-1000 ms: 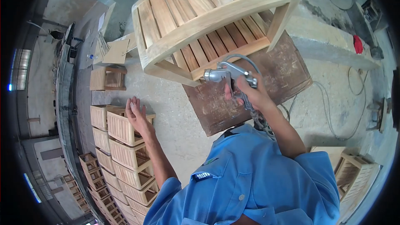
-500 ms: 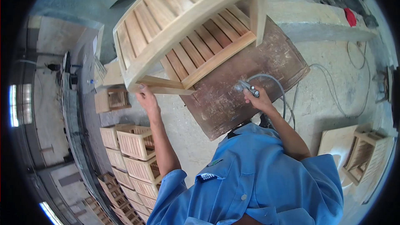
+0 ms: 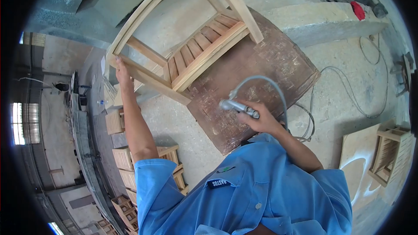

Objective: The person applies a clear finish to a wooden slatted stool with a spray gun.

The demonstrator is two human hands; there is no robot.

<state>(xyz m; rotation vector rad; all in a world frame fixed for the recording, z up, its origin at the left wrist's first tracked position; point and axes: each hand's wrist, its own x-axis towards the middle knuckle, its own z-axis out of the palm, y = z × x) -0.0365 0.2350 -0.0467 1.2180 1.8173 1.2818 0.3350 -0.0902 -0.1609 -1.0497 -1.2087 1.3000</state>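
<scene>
A pale slatted wooden side table point(image 3: 213, 56) with a lower shelf stands tilted on a worn brown board point(image 3: 283, 67). My left hand point(image 3: 123, 72) is at its left corner, fingers closed on the frame where a leg meets the curved top edge. In my right hand point(image 3: 262, 118) is a metal spray gun point(image 3: 242, 108), its nozzle pointing left over the board, apart from the wood. A grey hose point(image 3: 271, 80) loops up from the gun and back down past my wrist.
Stacked slatted wooden tables point(image 3: 124, 159) stand on the floor at lower left. Another slatted piece point(image 3: 389, 152) sits on a plywood sheet point(image 3: 355, 148) at right. More hose point(image 3: 350, 93) trails over the concrete floor. A red cloth point(image 3: 358, 11) lies on a low ledge point(image 3: 318, 24).
The side table has turned and tipped, so its slatted top no longer faces me. My left hand moved up and left with its corner. The spray gun shifted left and slightly down.
</scene>
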